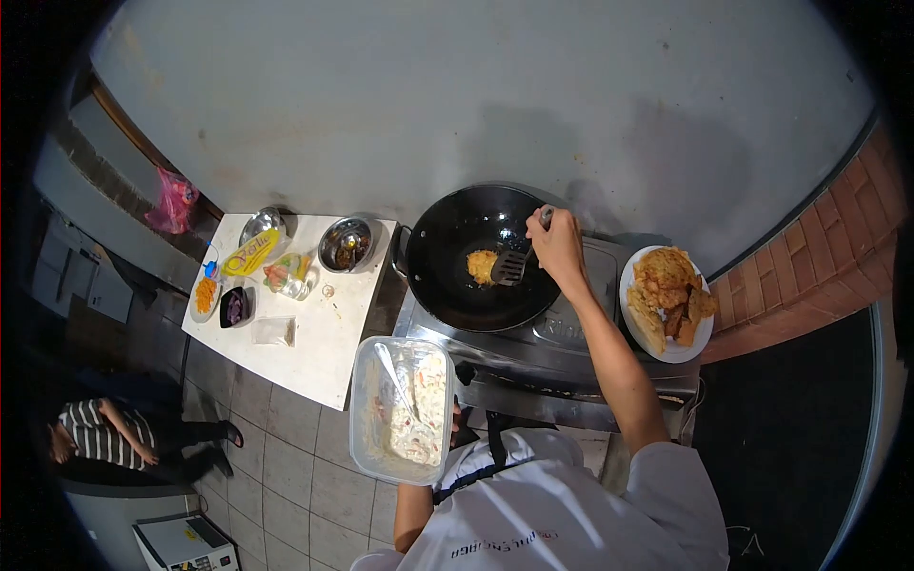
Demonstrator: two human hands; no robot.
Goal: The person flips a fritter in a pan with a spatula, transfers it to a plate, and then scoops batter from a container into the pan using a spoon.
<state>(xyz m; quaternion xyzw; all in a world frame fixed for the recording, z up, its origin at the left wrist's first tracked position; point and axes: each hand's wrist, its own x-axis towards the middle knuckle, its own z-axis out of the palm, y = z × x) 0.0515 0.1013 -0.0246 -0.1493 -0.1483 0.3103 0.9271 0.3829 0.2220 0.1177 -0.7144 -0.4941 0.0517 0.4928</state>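
Observation:
My right hand [560, 246] is wrapped round the handle of a slotted spatula [509, 268]. The spatula's blade touches or overlaps a small golden fritter [482, 266] in the black wok [447, 224], which sits on the stove. My left hand [459, 416] is mostly hidden behind a clear plastic container [362, 409] that it holds up in front of the stove; only a bit of its fingers shows at the side. Inside the container lie a pale, lumpy batter [428, 400] and a metal spoon [390, 366].
Right of the wok, a white plate [657, 350] of fried food rests on the steel stove [590, 333]. The white table [314, 352] at left bears a metal bowl [345, 245], a yellow packet [250, 252] and several small dishes. A person [114, 433] in a striped shirt is farther left.

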